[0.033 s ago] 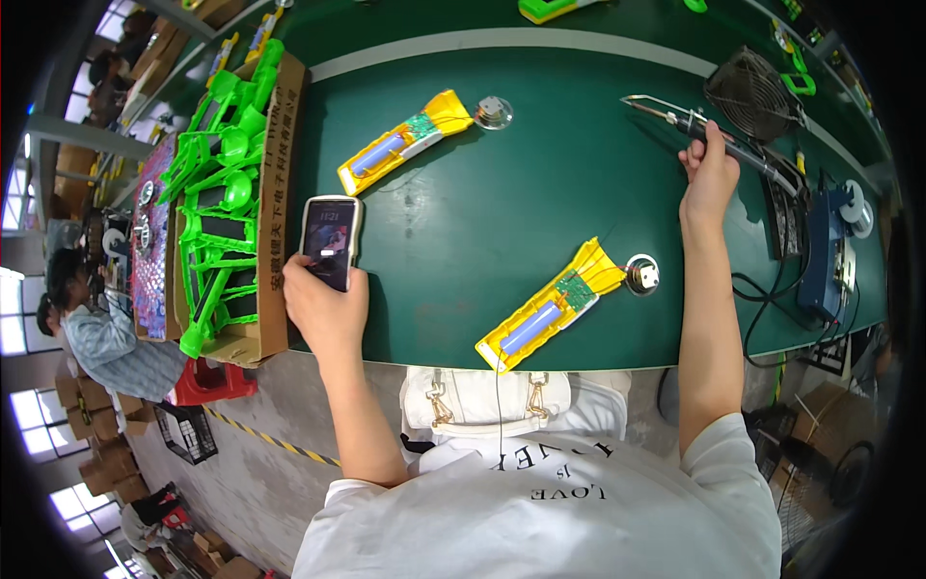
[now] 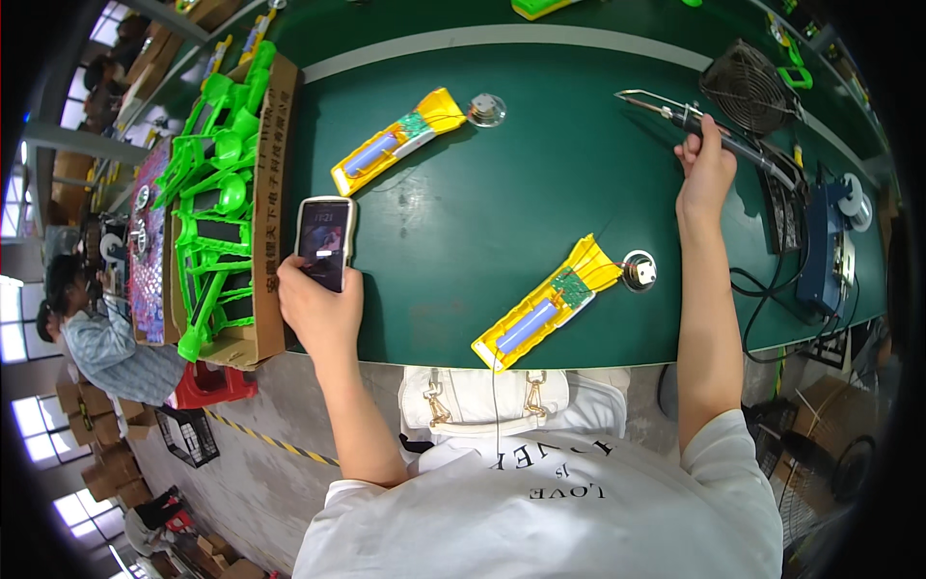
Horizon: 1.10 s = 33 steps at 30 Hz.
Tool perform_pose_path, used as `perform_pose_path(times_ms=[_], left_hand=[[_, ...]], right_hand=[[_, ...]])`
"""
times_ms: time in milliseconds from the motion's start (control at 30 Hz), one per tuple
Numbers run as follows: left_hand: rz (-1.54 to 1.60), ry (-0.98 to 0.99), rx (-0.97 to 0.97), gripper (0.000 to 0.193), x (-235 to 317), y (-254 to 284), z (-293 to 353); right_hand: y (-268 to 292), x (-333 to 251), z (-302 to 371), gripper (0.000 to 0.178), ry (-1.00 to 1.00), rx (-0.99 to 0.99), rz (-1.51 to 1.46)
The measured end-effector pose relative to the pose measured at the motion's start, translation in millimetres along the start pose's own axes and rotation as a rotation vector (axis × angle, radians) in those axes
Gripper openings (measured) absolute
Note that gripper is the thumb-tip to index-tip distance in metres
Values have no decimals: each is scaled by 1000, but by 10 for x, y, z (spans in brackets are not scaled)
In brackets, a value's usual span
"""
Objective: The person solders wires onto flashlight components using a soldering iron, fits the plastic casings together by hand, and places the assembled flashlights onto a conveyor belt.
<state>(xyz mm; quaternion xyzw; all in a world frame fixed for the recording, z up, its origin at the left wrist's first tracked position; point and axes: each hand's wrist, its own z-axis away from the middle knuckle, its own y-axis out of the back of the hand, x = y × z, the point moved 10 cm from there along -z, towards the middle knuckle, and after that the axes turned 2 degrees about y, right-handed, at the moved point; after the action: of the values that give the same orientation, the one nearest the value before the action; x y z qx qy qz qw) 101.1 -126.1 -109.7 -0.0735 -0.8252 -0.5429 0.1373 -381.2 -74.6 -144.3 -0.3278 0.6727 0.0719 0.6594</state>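
Note:
My left hand [image 2: 324, 311] is closed round the lower end of a smartphone [image 2: 324, 236] in a pale case, its screen lit and facing up. On the right, my right hand [image 2: 706, 174] is wrapped round the handle of a soldering iron [image 2: 687, 118], whose tip points left over the table. Between my arms lies an open yellow flashlight housing [image 2: 585, 257] with a blue battery cell and a green circuit board. Wires join it to a round lamp head [image 2: 639, 272]. A second such yellow housing [image 2: 442, 111] lies farther back, wired to a clear lamp head [image 2: 486, 110].
A cardboard box [image 2: 275, 207] of green plastic housings stands left of the phone on the green table [image 2: 463, 203]. At right are a black fan [image 2: 748, 89], a blue soldering station [image 2: 822, 253] with a solder spool, and black cables. A person [image 2: 116, 338] sits far left.

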Motion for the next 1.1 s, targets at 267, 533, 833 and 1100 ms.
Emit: perform_pose_path(times_ms=[267,533,833,1100], left_hand=[[25,11,-116,58,25,-37,60],[522,-380,-485,27,990,167,532],[847,-549,-718,25,1789,-86,952],[711,-296,-663,14,1675,-285,920]], right_hand=[[51,-14,-17,16,13,5,43],[81,-137,16,17,34,2,57],[312,-940,841,22,211,-46,99],[695,-913,1349,30,161,-121,74]])
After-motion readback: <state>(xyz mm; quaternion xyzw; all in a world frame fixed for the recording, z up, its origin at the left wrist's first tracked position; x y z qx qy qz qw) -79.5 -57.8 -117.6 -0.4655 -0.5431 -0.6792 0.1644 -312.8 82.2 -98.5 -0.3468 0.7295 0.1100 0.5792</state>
